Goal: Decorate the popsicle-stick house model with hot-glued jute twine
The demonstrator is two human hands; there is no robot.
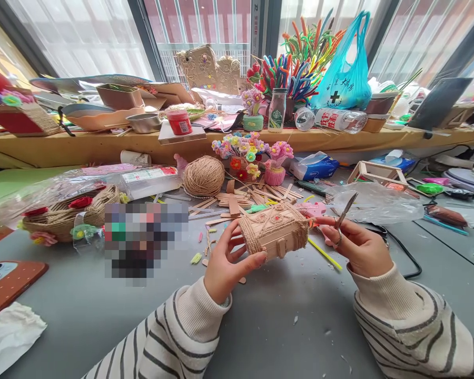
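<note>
A small chest-shaped wooden box (pixel 281 231), trimmed with twine and tiny red dots, is tilted above the grey table. My left hand (pixel 231 260) grips its left end, thumb along the front and fingers behind. In my right hand (pixel 361 247) is a pair of scissors (pixel 345 210), blades pointing up, with its handle loops among my fingers. The index finger of that hand reaches toward the box's right end; whether it touches is unclear. Behind the box lie loose craft sticks (pixel 237 202) and a pink glue gun (pixel 316 209), partly hidden.
A ball of twine (pixel 204 176) and crocheted flowers (pixel 243 150) stand behind the sticks. To the left is a twine basket (pixel 59 223); a phone (pixel 11 281) lies at the left edge. A clear plastic bag (pixel 379 202) and a black cable (pixel 413 263) are on the right.
</note>
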